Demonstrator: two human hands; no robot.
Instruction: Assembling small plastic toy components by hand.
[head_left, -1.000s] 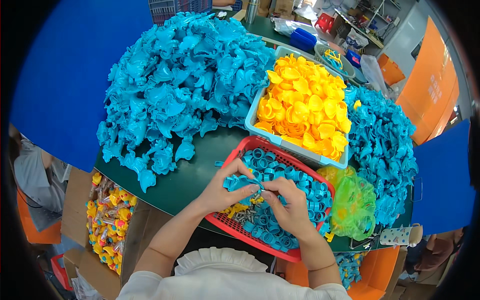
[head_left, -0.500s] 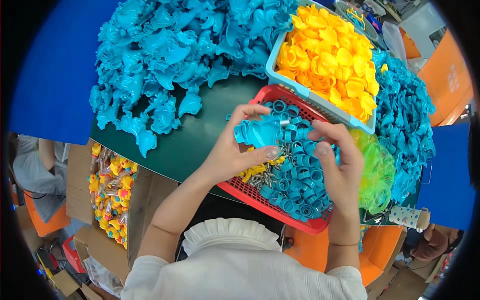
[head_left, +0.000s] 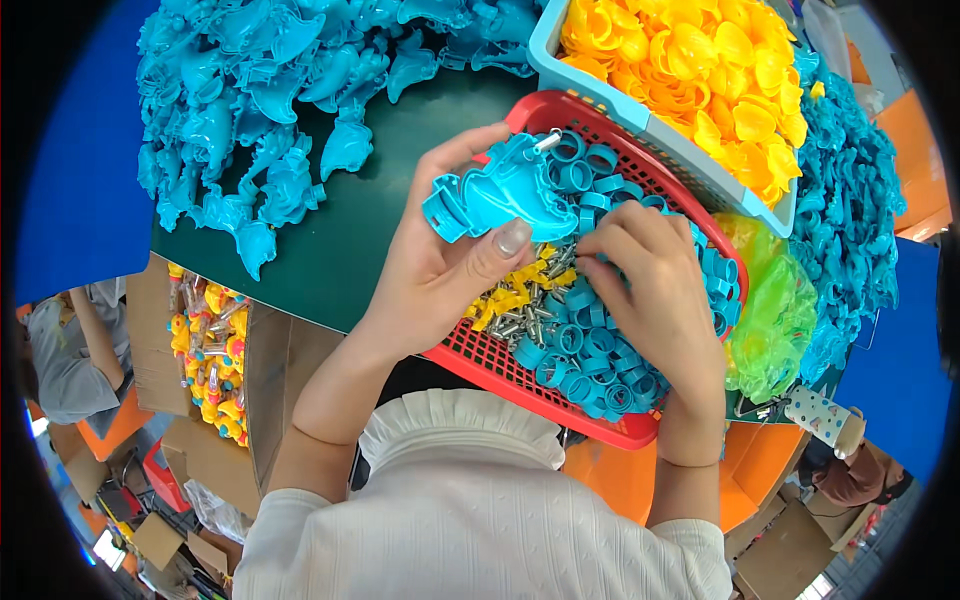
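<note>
My left hand (head_left: 415, 275) holds a hollow blue plastic shell half (head_left: 505, 200), its thumb across the lower edge. A small silver metal pin (head_left: 549, 140) sticks out of the shell's far end. Fingertips pinched together, my right hand (head_left: 660, 295) reaches down into a red plastic basket (head_left: 470, 370). Those fingertips are beside small silver metal pins (head_left: 530, 320) and small yellow plastic pieces (head_left: 500, 303); what they hold, if anything, is hidden. Many short blue plastic rings (head_left: 585, 375) fill the rest of the basket.
Blue shell parts (head_left: 270, 80) lie heaped on the green table (head_left: 300, 270). A grey-blue crate (head_left: 650, 130) of yellow shells stands beyond the basket. To the right are a yellow-green plastic bag (head_left: 775, 320) and another blue heap (head_left: 840, 200). A cardboard box (head_left: 270, 370) holds yellow toys.
My right hand has moved down and left to the metal pins, its fingers now together. The shell in my left hand has turned its hollow inside to view. The whole view has shifted a little.
</note>
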